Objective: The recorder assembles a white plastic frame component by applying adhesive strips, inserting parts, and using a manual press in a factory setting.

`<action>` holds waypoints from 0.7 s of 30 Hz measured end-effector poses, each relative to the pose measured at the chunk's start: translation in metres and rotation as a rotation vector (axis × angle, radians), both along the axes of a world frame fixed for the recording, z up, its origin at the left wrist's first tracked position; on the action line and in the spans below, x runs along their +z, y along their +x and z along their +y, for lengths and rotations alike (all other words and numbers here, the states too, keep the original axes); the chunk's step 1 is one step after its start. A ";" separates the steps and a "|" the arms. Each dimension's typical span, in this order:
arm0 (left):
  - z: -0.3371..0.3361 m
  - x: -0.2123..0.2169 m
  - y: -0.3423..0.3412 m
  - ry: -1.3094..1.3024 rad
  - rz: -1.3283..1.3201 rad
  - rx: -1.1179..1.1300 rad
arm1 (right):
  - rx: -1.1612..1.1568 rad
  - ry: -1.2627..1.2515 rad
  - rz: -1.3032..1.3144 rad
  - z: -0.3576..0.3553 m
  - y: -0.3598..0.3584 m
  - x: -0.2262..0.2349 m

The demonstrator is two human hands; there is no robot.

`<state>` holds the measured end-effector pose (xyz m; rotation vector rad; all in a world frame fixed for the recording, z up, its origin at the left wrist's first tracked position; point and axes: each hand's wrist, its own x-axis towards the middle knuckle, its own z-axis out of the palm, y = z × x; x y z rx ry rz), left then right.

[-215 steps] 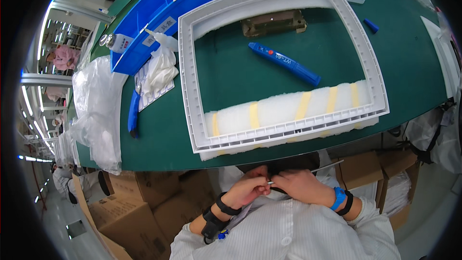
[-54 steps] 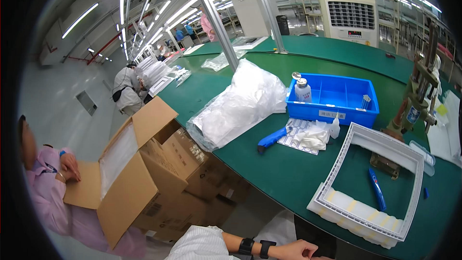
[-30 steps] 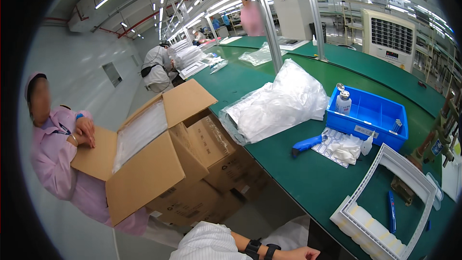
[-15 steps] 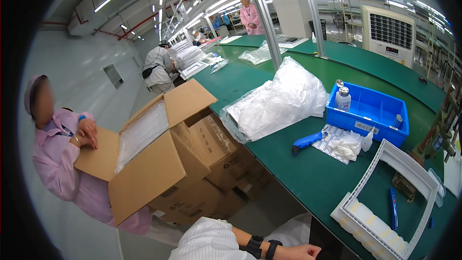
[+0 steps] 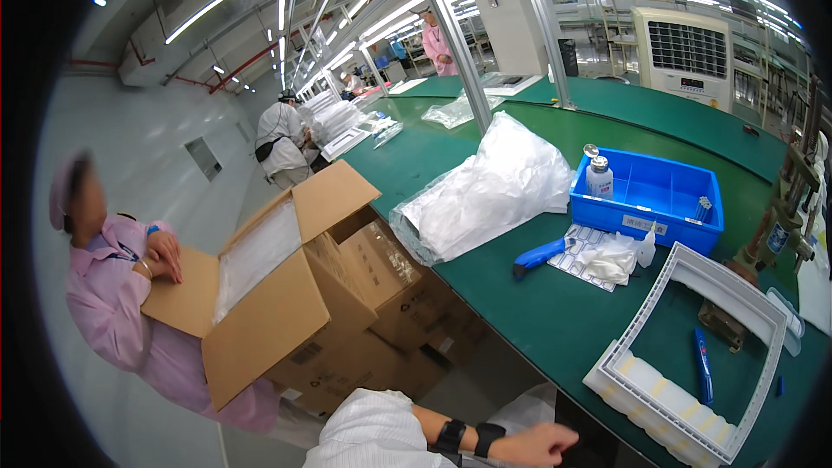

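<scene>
My left hand [image 5: 539, 445] is low in the view, its arm reaching in from the lower edge in a white striped sleeve [image 5: 368, 433] with two black bands [image 5: 469, 438] at the wrist. The fingers are curled in, and the palm is hidden, so I cannot make out whether anything is in it. It hangs beside the near edge of the green workbench [image 5: 511, 329], apart from the things there. Nearest on the bench is a white rectangular frame [image 5: 672, 399] with foam strips along one side. A blue pen [image 5: 703, 368] lies inside the frame's opening. My right hand is out of view.
A blue-handled tool [image 5: 539, 257], crumpled white gloves [image 5: 609, 258] and a blue divided bin [image 5: 646, 221] with a pump bottle [image 5: 599, 180] are on the bench. Bagged white material [image 5: 498, 195] lies further left. Beside an open carton [image 5: 269, 329] stands a person in pink [image 5: 113, 295].
The view has shifted slightly, so the bench things appear a little further left. My left hand has risen slightly in the picture, still curled. The person by the carton keeps the same pose.
</scene>
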<state>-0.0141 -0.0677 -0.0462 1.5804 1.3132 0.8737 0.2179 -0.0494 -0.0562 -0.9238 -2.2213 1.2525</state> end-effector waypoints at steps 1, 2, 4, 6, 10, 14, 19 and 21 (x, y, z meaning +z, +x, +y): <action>0.004 0.004 -0.010 -0.014 0.004 0.051 | 0.003 -0.002 0.006 0.001 0.002 0.002; 0.008 0.012 -0.015 0.002 -0.013 0.045 | -0.049 -0.019 -0.004 0.001 0.004 0.005; 0.018 0.035 -0.021 0.018 -0.024 0.034 | -0.100 -0.078 -0.024 0.002 0.007 0.009; 0.033 0.068 -0.012 -0.041 -0.133 -0.161 | -0.099 -0.104 -0.012 0.002 0.006 0.009; 0.088 0.137 -0.004 -0.070 -0.151 -0.307 | -0.090 -0.154 0.099 0.004 -0.002 -0.012; 0.157 0.202 0.012 -0.076 -0.022 -0.317 | -0.003 -0.103 0.092 0.001 -0.002 -0.060; 0.259 0.203 0.094 -0.095 -0.002 -0.449 | -0.003 -0.152 0.163 0.004 0.005 -0.070; 0.279 0.195 0.130 -0.054 0.024 -0.502 | -0.033 -0.110 0.162 -0.001 0.011 -0.078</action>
